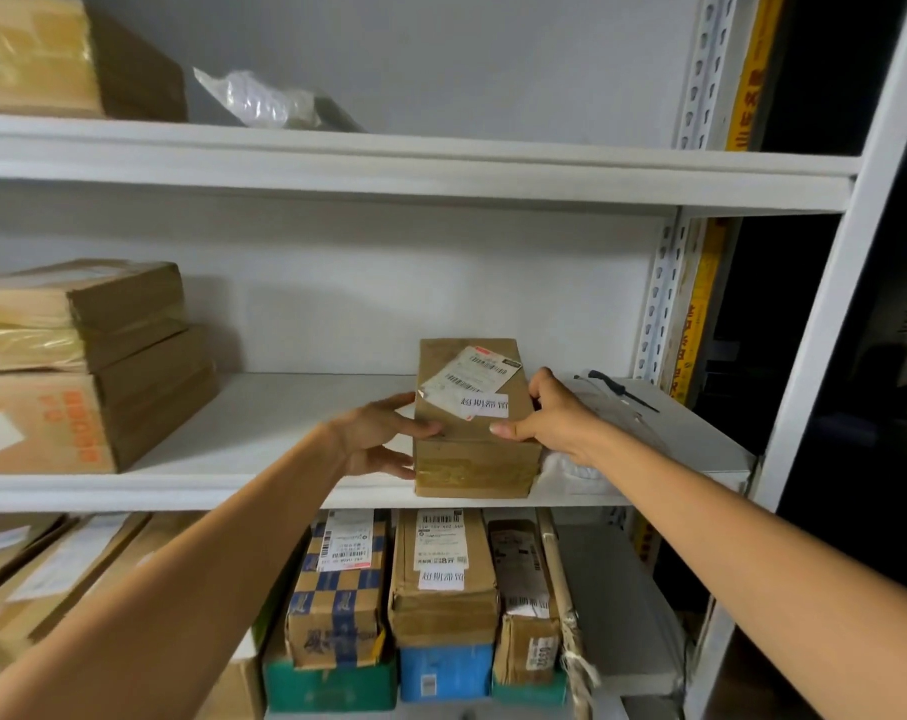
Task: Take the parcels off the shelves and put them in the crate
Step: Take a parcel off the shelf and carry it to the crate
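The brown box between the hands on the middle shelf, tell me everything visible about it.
The brown box is taped cardboard, lying flat at the middle shelf's front edge. White barcode labels sit on top. The left hand and right hand grip its sides, thumbs on top. A white parcel lies beside its right.

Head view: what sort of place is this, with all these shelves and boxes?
Most likely a parcel storeroom or courier pick-up point. The white metal shelving carries many taped cardboard parcels, several bear barcode shipping labels, and the left hand and right hand grip one labelled box.
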